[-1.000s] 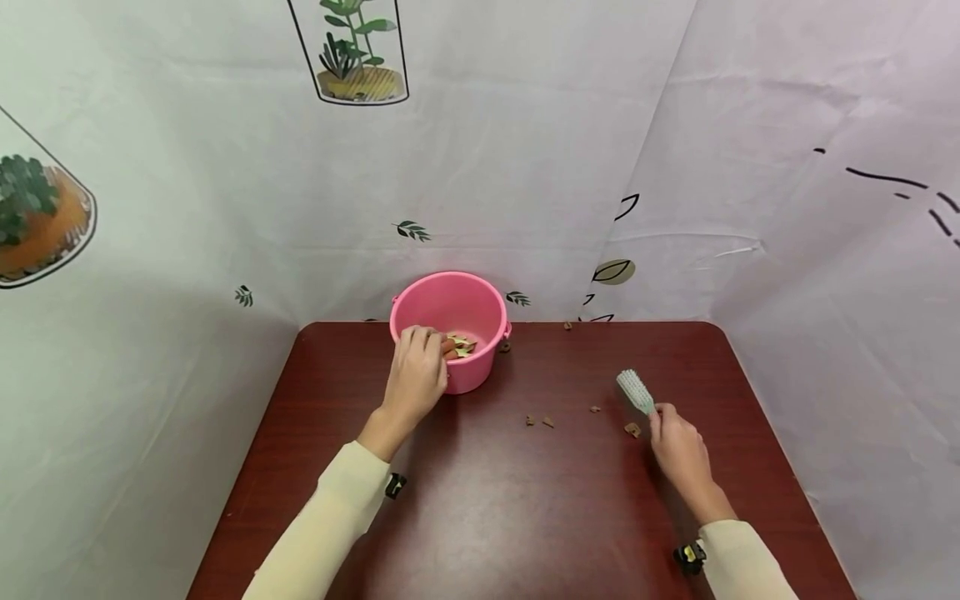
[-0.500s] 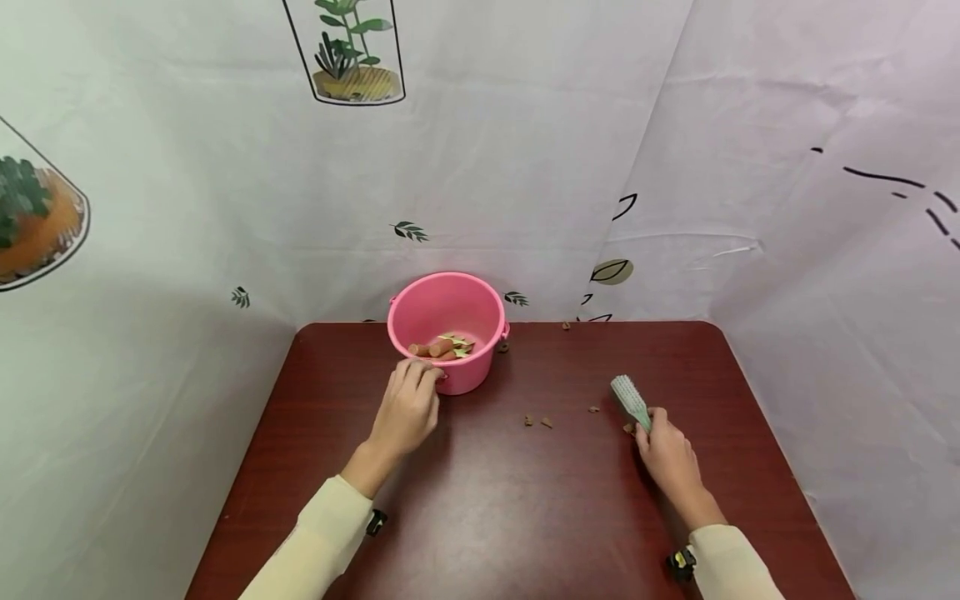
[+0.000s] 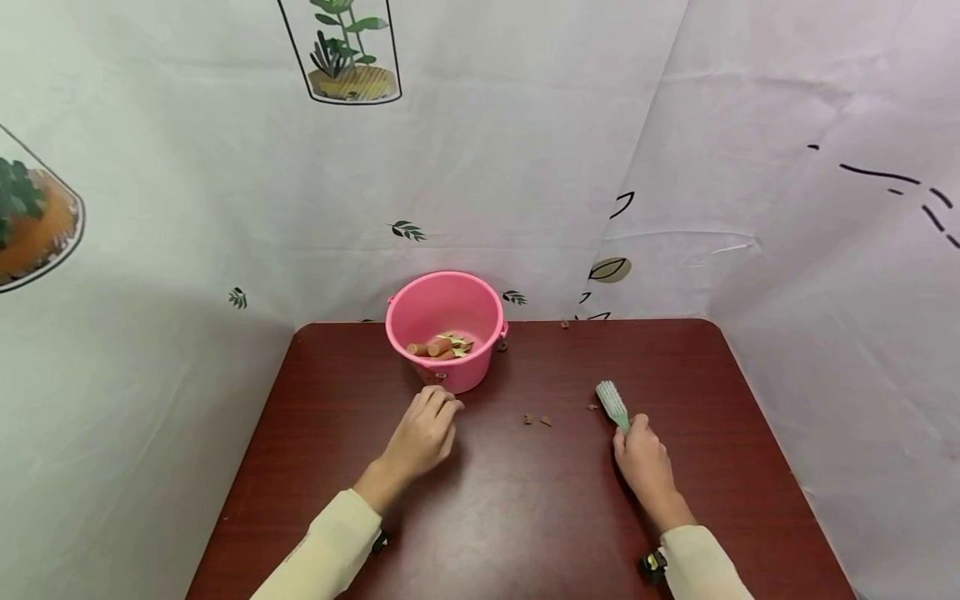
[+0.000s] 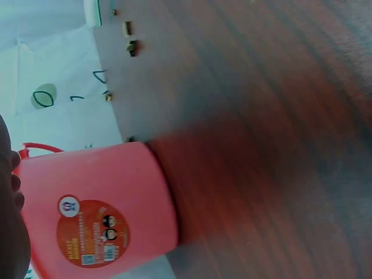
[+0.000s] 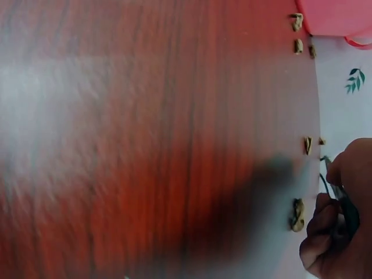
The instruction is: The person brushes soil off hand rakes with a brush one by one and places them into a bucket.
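A pink bucket stands at the back of the table, with brown cylindrical pieces and pale yellow-green scraps inside. Just in front of it, my left hand hovers over the table with loosely bent fingers; I see nothing in them, though the fingertips are partly hidden. My right hand grips the handle of a pale green brush with white bristles, its head pointing up and leftward. Small brown bits lie between the hands, and another bit is beside the brush head.
More brown bits lie by the bucket's right side and at the table's back edge. A larger bit shows in the right wrist view. A white printed cloth hangs behind the dark red table.
My left hand has come out of the bucket, toward me and slightly right, uncovering the brown pieces. The right hand has shifted left and nearer to me with the brush.
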Demonstrator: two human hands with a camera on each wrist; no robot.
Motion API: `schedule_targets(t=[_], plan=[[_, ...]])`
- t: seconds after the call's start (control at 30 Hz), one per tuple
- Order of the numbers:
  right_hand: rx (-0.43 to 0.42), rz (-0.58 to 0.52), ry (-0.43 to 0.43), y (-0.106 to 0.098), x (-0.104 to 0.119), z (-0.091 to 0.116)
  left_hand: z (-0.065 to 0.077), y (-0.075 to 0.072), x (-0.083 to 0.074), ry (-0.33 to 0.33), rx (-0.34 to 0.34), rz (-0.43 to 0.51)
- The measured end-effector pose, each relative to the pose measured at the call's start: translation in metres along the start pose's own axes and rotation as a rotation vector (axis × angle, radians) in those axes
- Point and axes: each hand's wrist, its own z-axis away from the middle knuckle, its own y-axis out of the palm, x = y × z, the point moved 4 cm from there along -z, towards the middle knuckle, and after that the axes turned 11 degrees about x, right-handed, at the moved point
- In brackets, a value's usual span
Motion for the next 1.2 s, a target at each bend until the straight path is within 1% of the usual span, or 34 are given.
schedule_targets(t=[0.1, 0.17, 0.27, 0.37, 0.63, 0.83, 0.97, 1.1, 1.2], plan=[[0.021, 0.068, 0.037, 0.004, 0.0, 0.001, 0.007, 0.005, 0.001, -0.014, 0.041, -0.008], [0.024, 0.122, 0.045, 0.005, 0.001, 0.002, 0.011, 0.008, 0.001, -0.025, 0.068, -0.009], [0.008, 0.173, 0.037, 0.006, 0.0, 0.003, 0.016, 0.012, 0.001, -0.043, 0.093, -0.013], [-0.005, 0.193, 0.027, 0.007, 0.0, 0.005, 0.021, 0.014, 0.002, -0.061, 0.109, -0.02], [0.043, 0.196, 0.029, 0.012, 0.001, 0.006, 0.033, 0.019, 0.004, -0.104, 0.134, -0.025], [0.045, 0.18, 0.019, 0.014, 0.004, 0.005, 0.039, 0.021, 0.009, -0.142, 0.163, -0.043], [0.055, 0.175, 0.023, 0.016, 0.005, 0.005, 0.046, 0.024, 0.013, -0.169, 0.181, -0.055], [0.088, 0.165, 0.03, 0.013, 0.005, 0.007, 0.054, 0.028, 0.016, -0.2, 0.206, -0.067], [0.112, 0.152, 0.016, 0.007, 0.001, 0.008, 0.061, 0.03, 0.02, -0.235, 0.231, -0.082]])
